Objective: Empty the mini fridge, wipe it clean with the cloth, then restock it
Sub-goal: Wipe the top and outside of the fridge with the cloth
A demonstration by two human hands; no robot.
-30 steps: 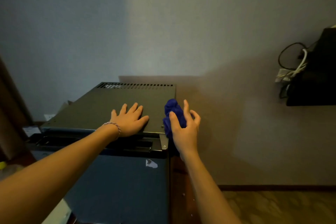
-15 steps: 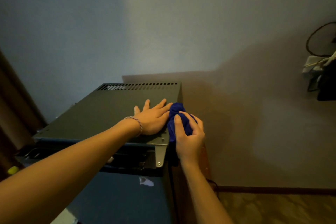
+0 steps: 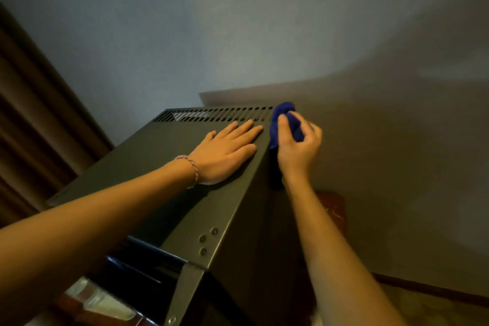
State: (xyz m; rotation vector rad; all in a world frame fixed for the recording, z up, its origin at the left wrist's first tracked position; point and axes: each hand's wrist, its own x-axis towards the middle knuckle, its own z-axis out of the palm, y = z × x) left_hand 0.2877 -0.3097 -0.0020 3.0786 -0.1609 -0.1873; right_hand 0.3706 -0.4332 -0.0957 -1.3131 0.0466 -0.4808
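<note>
The dark mini fridge [image 3: 148, 174] fills the lower middle, seen from above, with a row of vent slots along its back edge. My left hand [image 3: 225, 153] lies flat on its top panel, fingers straight, a thin bracelet on the wrist. My right hand [image 3: 299, 145] grips a bunched blue cloth [image 3: 284, 118] against the fridge's right side, near the back top corner. The fridge door stands ajar at the bottom left, and its inside is hidden.
A grey wall rises just behind and to the right of the fridge. A brown curtain [image 3: 31, 127] hangs on the left. A reddish wooden surface [image 3: 333, 209] shows beside the fridge's right side, with a dark skirting board low on the right.
My right hand has slid the blue cloth back along the fridge's right edge toward the rear corner. My left hand has shifted further back on the top. The camera has moved closer.
</note>
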